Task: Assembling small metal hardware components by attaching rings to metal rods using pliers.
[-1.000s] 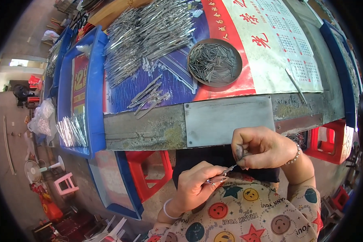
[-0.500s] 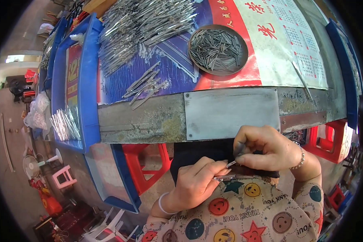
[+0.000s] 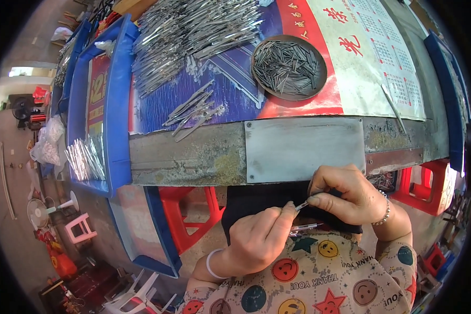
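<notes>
My left hand [image 3: 261, 235] is closed in front of my patterned apron, just off the table's near edge. Between its thumb and forefinger it pinches a small thin metal piece [image 3: 301, 205], whose far end meets the fingertips of my right hand [image 3: 350, 198], also closed in a pinch. More slim shiny metal strips [image 3: 306, 227] stick out below the left fingers; their other ends are hidden in the palm. Past my hands, a round bowl [image 3: 300, 96] of short dark metal pins [image 3: 285, 63] stands on the table.
A big heap of slim metal strips [image 3: 188, 42] covers the table's far left, with a few strips [image 3: 196, 112] nearer. One strip [image 3: 392, 109] lies right. A screwed-down metal plate [image 3: 304, 152] is at the near edge. Blue trays [image 3: 119, 104] flank the table; red stools [image 3: 196, 214] stand below.
The right fingers have straightened a little and the small metal piece between my hands shows more. The strips under my left hand stick out further. The view has shifted slightly.
</notes>
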Demonstrator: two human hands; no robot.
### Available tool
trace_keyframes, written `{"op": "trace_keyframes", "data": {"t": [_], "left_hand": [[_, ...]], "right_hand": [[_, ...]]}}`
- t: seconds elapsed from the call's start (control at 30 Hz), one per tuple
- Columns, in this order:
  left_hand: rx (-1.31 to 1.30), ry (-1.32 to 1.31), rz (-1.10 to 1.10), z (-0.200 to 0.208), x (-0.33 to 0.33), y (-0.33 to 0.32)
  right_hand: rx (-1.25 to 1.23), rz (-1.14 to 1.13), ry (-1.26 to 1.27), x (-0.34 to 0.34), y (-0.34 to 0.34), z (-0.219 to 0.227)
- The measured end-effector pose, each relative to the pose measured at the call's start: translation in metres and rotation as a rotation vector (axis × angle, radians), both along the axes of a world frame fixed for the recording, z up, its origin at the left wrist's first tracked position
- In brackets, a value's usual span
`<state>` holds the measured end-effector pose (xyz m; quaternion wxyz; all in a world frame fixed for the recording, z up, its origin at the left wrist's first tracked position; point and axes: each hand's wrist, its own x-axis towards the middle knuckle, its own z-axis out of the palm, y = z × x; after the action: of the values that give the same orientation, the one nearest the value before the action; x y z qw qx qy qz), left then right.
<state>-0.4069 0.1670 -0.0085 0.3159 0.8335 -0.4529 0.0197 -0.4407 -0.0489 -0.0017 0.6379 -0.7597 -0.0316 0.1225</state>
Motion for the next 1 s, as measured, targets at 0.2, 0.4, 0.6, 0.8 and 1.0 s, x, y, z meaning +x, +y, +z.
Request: {"op": "trace_keyframes", "data": {"t": [0.2,0.4,0.6,0.8,1.0], "left_hand": [[-0.041,-0.125,-0.049,-0.005,0.005,0.001],[-0.046,-0.122,-0.057,-0.003,0.009,-0.001],[0.043,-0.034,-0.033,0.008,0.009,-0.001],[-0.083,0.054,-0.040,0.003,0.014,0.003],[-0.167,0.357,0.001,0.007,0.017,0.017]], "right_hand": [[0.010,-0.015,0.025,-0.001,0.003,-0.001],[0.020,-0.035,0.034,-0.001,0.002,-0.002],[0.062,-0.057,0.115,0.001,0.002,0.001],[0.197,-0.130,0.174,-0.004,-0.002,0.004],[0.154,-0.517,0.055,-0.007,-0.020,0.000]]}}
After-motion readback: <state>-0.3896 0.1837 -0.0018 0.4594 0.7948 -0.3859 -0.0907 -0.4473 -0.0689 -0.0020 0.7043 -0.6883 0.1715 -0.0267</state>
